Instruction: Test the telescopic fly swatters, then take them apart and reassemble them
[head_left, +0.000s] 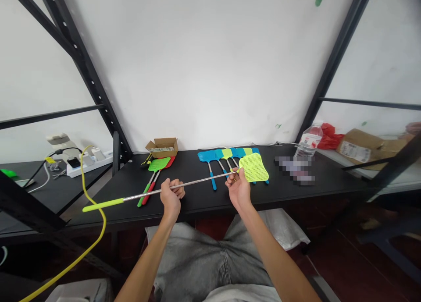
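Observation:
A yellow-green fly swatter [254,167] with a long metal rod is stretched out across the front of me. My left hand [172,197] is closed around the rod near its middle. My right hand [239,189] pinches the neck just below the perforated head. The swatter's handle points left, over the yellow cable [86,184]. Behind my right hand lies a row of several blue and yellow-green swatters [207,156], partly overlapping. Beyond my left hand rest a green swatter [159,164] and a red swatter [170,162], side by side.
An open cardboard box [164,149] stands by the wall on the black table [115,192]. A plastic bottle [309,140], a red bag [330,136] and a carton [358,146] are at the right. At left lies a white power strip [88,164]. Black metal posts [88,69] flank the table.

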`<control>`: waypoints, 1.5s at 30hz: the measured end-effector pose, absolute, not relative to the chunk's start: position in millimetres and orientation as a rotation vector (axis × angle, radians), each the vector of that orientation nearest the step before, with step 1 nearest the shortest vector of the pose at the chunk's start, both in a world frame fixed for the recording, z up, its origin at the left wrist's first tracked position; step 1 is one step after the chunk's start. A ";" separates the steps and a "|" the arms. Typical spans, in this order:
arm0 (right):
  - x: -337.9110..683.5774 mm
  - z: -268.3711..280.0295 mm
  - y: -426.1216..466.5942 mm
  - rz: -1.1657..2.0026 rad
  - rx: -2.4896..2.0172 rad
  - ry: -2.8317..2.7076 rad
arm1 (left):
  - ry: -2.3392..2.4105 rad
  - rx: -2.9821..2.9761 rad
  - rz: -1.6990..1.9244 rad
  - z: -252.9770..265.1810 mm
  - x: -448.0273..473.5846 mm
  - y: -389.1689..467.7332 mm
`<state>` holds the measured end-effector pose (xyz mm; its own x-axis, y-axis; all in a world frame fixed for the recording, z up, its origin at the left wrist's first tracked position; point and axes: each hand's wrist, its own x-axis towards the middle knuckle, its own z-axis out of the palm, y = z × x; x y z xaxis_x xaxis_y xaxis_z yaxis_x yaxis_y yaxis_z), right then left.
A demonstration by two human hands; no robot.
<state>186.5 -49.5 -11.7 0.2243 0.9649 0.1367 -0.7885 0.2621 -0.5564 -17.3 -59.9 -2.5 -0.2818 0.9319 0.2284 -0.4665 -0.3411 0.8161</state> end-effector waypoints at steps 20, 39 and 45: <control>183.8 -13.2 -51.6 1.295 -0.441 -0.612 | 0.864 1.332 1.367 -7.9 -11.4 -61.1; 196.5 -17.6 -46.0 1.201 -0.355 -0.289 | 0.773 0.719 2.073 -1.0 -20.3 -60.6; 198.6 -19.9 -44.3 1.165 -0.359 -0.325 | 0.802 0.776 2.009 -2.3 -20.5 -60.5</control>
